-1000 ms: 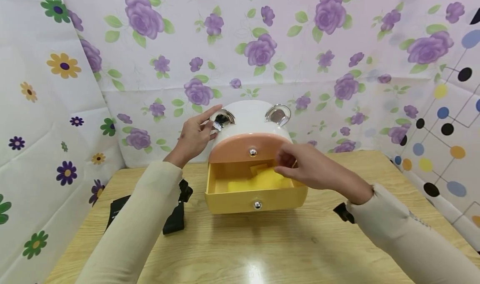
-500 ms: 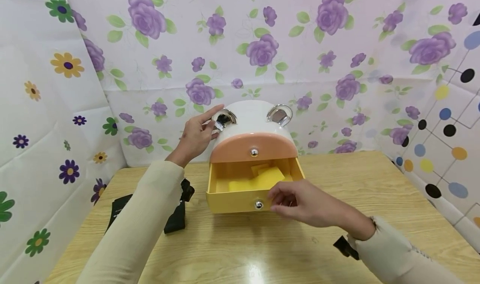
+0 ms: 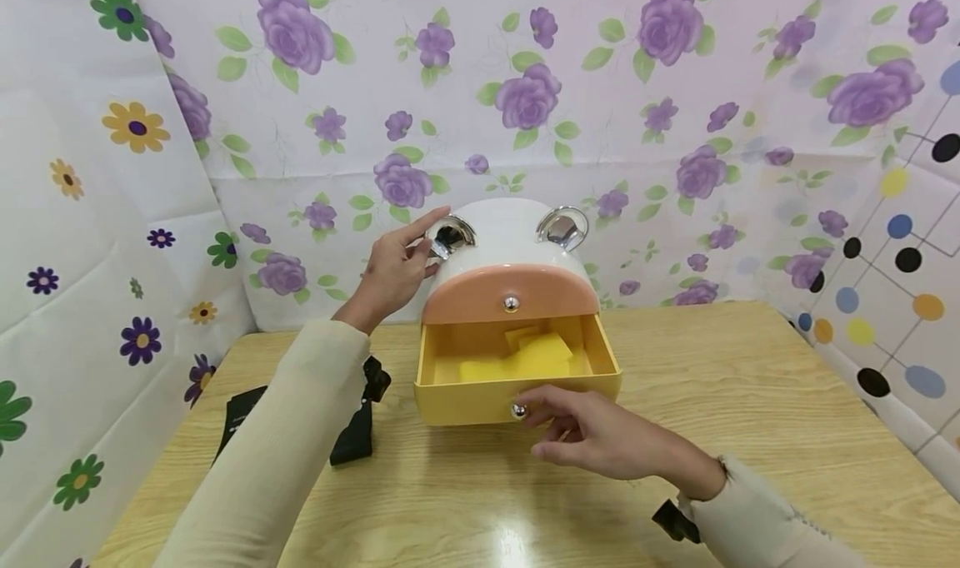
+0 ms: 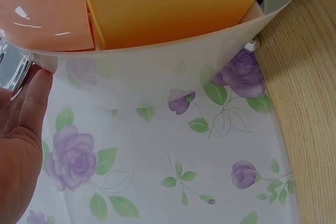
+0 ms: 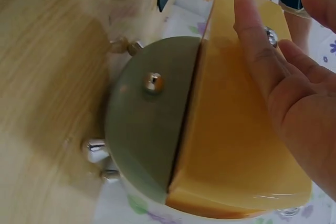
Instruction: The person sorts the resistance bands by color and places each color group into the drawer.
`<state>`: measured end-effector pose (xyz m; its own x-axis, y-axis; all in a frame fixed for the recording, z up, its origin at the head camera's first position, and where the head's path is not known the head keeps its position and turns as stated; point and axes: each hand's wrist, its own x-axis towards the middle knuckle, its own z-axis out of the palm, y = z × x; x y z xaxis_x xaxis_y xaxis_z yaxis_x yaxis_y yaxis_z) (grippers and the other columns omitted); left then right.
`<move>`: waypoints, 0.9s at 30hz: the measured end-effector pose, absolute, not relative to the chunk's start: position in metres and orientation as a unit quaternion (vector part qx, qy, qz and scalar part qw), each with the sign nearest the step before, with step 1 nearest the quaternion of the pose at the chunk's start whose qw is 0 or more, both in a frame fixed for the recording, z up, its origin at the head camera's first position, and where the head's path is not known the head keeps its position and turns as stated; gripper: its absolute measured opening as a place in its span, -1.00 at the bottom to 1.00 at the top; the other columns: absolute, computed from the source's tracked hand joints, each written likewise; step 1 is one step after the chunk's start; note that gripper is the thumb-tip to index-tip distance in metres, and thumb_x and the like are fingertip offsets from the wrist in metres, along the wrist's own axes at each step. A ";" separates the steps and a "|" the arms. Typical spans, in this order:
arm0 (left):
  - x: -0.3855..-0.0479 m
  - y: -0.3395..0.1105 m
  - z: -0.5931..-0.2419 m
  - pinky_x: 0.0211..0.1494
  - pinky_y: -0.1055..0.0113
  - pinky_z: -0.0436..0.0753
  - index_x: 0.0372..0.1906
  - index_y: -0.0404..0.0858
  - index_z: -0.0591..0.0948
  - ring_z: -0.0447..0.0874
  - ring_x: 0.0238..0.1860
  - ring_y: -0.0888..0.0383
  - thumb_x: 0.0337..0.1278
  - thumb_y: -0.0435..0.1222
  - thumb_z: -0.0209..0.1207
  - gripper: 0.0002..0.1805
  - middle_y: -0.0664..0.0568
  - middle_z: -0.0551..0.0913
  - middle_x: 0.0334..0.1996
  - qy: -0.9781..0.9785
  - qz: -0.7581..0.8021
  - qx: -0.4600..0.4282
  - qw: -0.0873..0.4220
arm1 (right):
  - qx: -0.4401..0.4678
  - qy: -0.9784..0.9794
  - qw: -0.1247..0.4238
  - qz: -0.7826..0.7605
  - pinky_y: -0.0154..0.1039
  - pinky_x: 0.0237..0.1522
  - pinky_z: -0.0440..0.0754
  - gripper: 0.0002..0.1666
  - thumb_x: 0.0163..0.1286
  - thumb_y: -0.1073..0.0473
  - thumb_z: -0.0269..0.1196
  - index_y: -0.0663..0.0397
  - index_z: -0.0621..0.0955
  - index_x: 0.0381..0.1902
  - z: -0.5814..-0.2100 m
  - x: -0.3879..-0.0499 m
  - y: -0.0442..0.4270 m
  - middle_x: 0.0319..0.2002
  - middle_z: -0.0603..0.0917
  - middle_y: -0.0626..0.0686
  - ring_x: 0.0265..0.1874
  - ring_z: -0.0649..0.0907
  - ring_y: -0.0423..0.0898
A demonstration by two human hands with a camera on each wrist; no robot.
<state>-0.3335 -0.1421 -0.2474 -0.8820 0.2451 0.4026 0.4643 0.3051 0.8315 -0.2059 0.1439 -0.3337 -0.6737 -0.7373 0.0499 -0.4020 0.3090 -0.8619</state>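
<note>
A rounded white cabinet (image 3: 504,228) with two silver ears stands on the table. Its peach drawer (image 3: 480,295) is closed, and the yellow drawer (image 3: 457,403) below is pulled out with yellow pieces (image 3: 543,353) inside. My left hand (image 3: 392,270) holds the left silver ear (image 3: 453,236), fingers behind it and thumb in front. At the yellow drawer's front, my right hand (image 3: 600,433) has its index finger against the panel beside the silver knob (image 3: 518,411), the thumb apart. The right wrist view shows a closed green drawer (image 5: 149,116) under the yellow one.
Black items (image 3: 352,436) lie on the wooden table (image 3: 420,501) left of the cabinet, partly behind my left sleeve. A purple-flowered cloth (image 3: 480,118) hangs behind the cabinet, with other patterned cloths at both sides.
My right hand has moved from above the yellow drawer's right side down to its front, then left to the knob. The left hand stays at the ear.
</note>
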 end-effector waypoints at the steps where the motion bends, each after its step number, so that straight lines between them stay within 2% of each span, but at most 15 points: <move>1: -0.334 -0.142 -0.247 0.05 0.32 0.73 0.44 0.06 0.44 0.29 -0.56 0.24 0.55 -0.46 -0.11 -0.46 -0.09 0.42 0.29 -0.801 -0.546 -0.221 0.101 | -0.362 0.786 0.183 -0.467 -0.24 -0.01 0.73 -0.42 0.51 0.12 0.23 0.01 0.39 0.43 -0.335 -0.206 0.144 0.21 0.58 0.04 -0.06 0.69 -0.15; 9: -0.333 -0.142 -0.247 0.08 0.30 0.72 0.45 0.07 0.43 0.30 -0.55 0.24 0.55 -0.45 -0.11 -0.46 -0.16 0.44 -0.02 -0.804 -0.543 -0.220 0.099 | -0.369 0.768 0.198 -0.485 -0.18 0.05 0.72 -0.34 0.53 0.15 0.21 -0.01 0.30 0.50 -0.343 -0.208 0.143 0.29 0.50 0.10 -0.01 0.67 -0.09; 11: -0.333 -0.142 -0.247 0.07 0.30 0.72 0.45 0.07 0.44 0.30 -0.55 0.24 0.55 -0.45 -0.10 -0.46 -0.16 0.45 0.01 -0.804 -0.543 -0.220 0.100 | -0.369 0.765 0.201 -0.489 -0.19 0.06 0.71 -0.34 0.53 0.15 0.20 0.00 0.29 0.51 -0.344 -0.208 0.143 0.30 0.49 0.10 0.02 0.66 -0.08; 16: -0.333 -0.142 -0.247 0.05 0.31 0.73 0.44 0.07 0.45 0.30 -0.55 0.22 0.55 -0.46 -0.10 -0.46 -0.02 0.38 0.35 -0.803 -0.545 -0.221 0.101 | -0.369 0.763 0.198 -0.492 -0.22 0.08 0.70 -0.35 0.53 0.14 0.20 0.03 0.31 0.50 -0.345 -0.209 0.143 0.28 0.51 0.09 0.05 0.64 -0.08; 23: -0.333 -0.142 -0.247 0.06 0.32 0.73 0.44 0.06 0.44 0.31 -0.56 0.22 0.55 -0.45 -0.10 -0.46 -0.09 0.43 0.26 -0.803 -0.543 -0.224 0.101 | -0.372 0.767 0.187 -0.489 -0.24 0.08 0.70 -0.36 0.52 0.13 0.21 0.06 0.33 0.49 -0.345 -0.211 0.143 0.26 0.53 0.10 0.06 0.65 0.00; 25: -0.334 -0.142 -0.247 0.06 0.32 0.73 0.44 0.06 0.45 0.31 -0.55 0.22 0.55 -0.46 -0.09 -0.46 -0.06 0.41 0.31 -0.803 -0.542 -0.224 0.103 | -0.372 0.766 0.186 -0.489 -0.24 0.08 0.70 -0.36 0.52 0.14 0.21 0.07 0.33 0.49 -0.344 -0.211 0.142 0.25 0.54 0.10 0.07 0.65 0.03; 27: -0.334 -0.143 -0.248 0.06 0.32 0.73 0.44 0.05 0.45 0.32 -0.55 0.23 0.55 -0.46 -0.10 -0.46 -0.04 0.39 0.35 -0.804 -0.541 -0.225 0.104 | -0.372 0.769 0.184 -0.487 -0.23 0.07 0.70 -0.36 0.53 0.14 0.21 0.08 0.33 0.49 -0.344 -0.213 0.142 0.24 0.55 0.08 0.06 0.65 -0.02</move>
